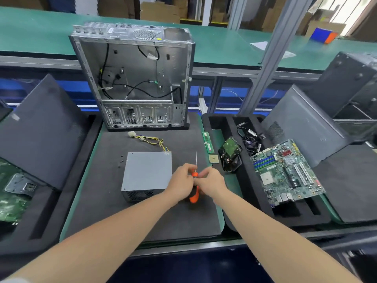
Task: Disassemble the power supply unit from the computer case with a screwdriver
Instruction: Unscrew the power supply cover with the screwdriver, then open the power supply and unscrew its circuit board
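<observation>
**Late stage of power-supply removal, head view.** The power supply unit [146, 172] lies flat on the dark foam mat [142, 217] of the table. It is wholly outside the computer case [132, 78], which stands upright behind it, open-sided and holding only loose cables. The unit's wire harness [152, 139] trails across the mat toward the case, with its white plug free.

Just right of the unit, both hands meet on the orange-handled screwdriver [193, 198]. The left hand [181, 180] has its grip curled round the handle. The right hand [212, 180] pinches it near the collar. The shaft points away, its tip touching nothing.

The extraction itself looks complete, and only setting down the tool appears to remain. Dark specks left of the unit may be freed screws but are too small to tell. A motherboard [285, 172] and hard drive [230, 152] lie to the right.
</observation>
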A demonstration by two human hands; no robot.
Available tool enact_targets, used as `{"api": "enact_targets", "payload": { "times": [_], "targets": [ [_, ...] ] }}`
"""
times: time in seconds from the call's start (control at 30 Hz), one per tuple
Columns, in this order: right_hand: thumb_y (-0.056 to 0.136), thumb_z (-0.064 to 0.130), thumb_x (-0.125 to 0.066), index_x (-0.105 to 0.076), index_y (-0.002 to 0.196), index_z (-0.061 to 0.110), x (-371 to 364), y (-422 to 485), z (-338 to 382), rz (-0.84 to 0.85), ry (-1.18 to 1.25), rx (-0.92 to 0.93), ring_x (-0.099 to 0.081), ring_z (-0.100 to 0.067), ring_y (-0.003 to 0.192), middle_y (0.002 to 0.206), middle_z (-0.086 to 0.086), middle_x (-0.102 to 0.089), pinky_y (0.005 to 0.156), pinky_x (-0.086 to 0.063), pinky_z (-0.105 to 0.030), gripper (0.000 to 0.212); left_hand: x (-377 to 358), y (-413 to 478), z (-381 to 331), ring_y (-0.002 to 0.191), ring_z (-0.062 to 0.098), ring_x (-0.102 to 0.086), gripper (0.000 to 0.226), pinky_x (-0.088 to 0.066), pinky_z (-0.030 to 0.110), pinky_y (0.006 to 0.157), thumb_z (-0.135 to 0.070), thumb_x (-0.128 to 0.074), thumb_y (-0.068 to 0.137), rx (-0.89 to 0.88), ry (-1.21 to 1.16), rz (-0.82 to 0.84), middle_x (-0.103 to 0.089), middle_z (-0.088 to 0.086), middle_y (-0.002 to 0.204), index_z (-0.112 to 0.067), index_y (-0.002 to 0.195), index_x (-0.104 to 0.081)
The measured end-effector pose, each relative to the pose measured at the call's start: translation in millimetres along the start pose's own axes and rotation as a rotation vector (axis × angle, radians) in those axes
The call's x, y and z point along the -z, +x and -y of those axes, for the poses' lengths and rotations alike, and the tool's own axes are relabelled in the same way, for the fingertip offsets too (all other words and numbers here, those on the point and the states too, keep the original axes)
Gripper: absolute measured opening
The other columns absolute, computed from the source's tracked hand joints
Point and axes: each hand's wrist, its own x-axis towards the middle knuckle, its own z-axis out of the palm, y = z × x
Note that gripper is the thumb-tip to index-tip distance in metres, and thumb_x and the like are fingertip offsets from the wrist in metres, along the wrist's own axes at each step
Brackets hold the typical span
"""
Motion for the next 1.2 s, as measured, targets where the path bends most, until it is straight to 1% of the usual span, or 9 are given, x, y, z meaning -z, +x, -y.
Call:
{"api": "enact_targets", "payload": {
  "times": [0.13, 0.3, 0.43, 0.6, 0.7, 0.8, 0.97, 1.13, 1.2],
  "targets": [
    [0.074, 0.018, -0.079, -0.061, 0.097, 0.009, -7, 2, -5, 0.066, -0.071, 0.064, -0.072, -0.031, 0.090, 0.096, -0.009, -0.071, 0.083, -0.061, -0.049, 0.030, 2, -5, -7, 0.124, 0.019, -0.057, 0.047, -0.048, 0.034, 0.103, -0.004, -0.043, 0.098, 0.094, -0.071, 0.022, -0.061, 0.001, 0.140, -0.021, 0.140, -0.055],
    [0.080, 0.026, -0.078, -0.061, 0.097, 0.010, -9, 9, -5, 0.136, -0.292, 0.160, -0.063, -0.023, 0.081, 0.090, -0.002, -0.066, 0.061, -0.048, -0.029, 0.028, 8, -13, -13, 0.130, 0.018, -0.055, 0.047, -0.049, 0.034, 0.104, -0.003, -0.043, 0.100, 0.101, -0.159, -0.029, -0.060, -0.003, 0.141, -0.025, 0.139, -0.058],
    [0.084, 0.024, -0.073, -0.066, 0.097, 0.014, -8, 19, 25, 0.056, -0.364, 0.351, -0.064, -0.023, 0.095, 0.095, 0.000, -0.066, 0.068, -0.047, -0.030, 0.017, 34, -21, -18, 0.119, 0.015, -0.062, 0.037, -0.046, 0.026, 0.095, -0.003, -0.052, 0.096, 0.095, -0.283, -0.354, -0.066, -0.008, 0.121, -0.025, 0.121, -0.069],
    [0.090, 0.030, -0.069, -0.063, 0.116, 0.020, -27, 35, 90, 0.115, -0.322, 0.568, -0.053, -0.016, 0.085, 0.110, -0.005, -0.053, 0.073, -0.036, -0.029, 0.028, 81, -31, -6, 0.136, 0.025, -0.038, 0.038, -0.028, 0.043, 0.117, -0.017, -0.061, 0.092, 0.443, -0.187, -0.843, -0.033, 0.000, 0.152, -0.033, 0.126, -0.061],
    [0.091, 0.035, -0.068, -0.058, 0.132, 0.027, -47, 43, 116, 0.248, -0.388, 0.588, -0.055, -0.021, 0.100, 0.106, -0.001, -0.050, 0.074, -0.039, -0.032, 0.042, 105, -42, 9, 0.140, 0.032, -0.029, 0.053, -0.031, 0.045, 0.116, -0.023, -0.061, 0.093, 0.667, -0.490, -0.865, -0.015, 0.005, 0.161, -0.029, 0.143, -0.044],
    [0.092, 0.040, -0.065, -0.055, 0.143, 0.027, -65, 51, 125, 0.364, -0.507, 0.508, -0.052, -0.028, 0.126, 0.130, -0.009, -0.057, 0.084, -0.045, -0.032, 0.053, 114, -53, 21, 0.135, 0.039, -0.036, 0.075, -0.037, 0.060, 0.112, -0.029, -0.062, 0.096, 0.834, -0.964, -0.690, -0.029, 0.006, 0.153, -0.021, 0.158, -0.022],
    [0.088, 0.052, -0.070, -0.076, 0.114, 0.017, -72, 58, 121, 0.330, -0.567, 0.466, -0.059, -0.028, 0.117, 0.115, -0.003, -0.071, 0.094, -0.053, -0.038, 0.044, 105, -51, 27, 0.114, 0.040, -0.057, 0.034, -0.053, 0.052, 0.088, -0.018, -0.054, 0.101, 0.707, -0.920, -0.617, -0.055, 0.012, 0.131, -0.006, 0.132, -0.057],
    [0.076, 0.050, -0.080, -0.077, 0.070, 0.013, -59, 63, 111, 0.264, -0.307, 0.330, -0.056, -0.016, 0.072, 0.067, 0.005, -0.063, 0.059, -0.042, -0.026, 0.038, 104, -41, 21, 0.081, 0.029, -0.053, 0.016, -0.051, 0.038, 0.071, -0.014, -0.048, 0.095, 0.654, -0.727, -0.708, -0.057, 0.009, 0.099, -0.011, 0.087, -0.062],
    [0.074, 0.057, -0.080, -0.059, 0.048, 0.019, -52, 60, 107, 0.204, -0.186, 0.271, -0.047, -0.016, 0.059, 0.055, 0.009, -0.052, 0.052, -0.033, -0.026, 0.051, 103, -38, 16, 0.071, 0.027, -0.042, 0.017, -0.043, 0.034, 0.068, -0.017, -0.045, 0.095, 0.585, -0.609, -0.712, -0.053, 0.005, 0.089, -0.015, 0.083, -0.058]
  ]
}}
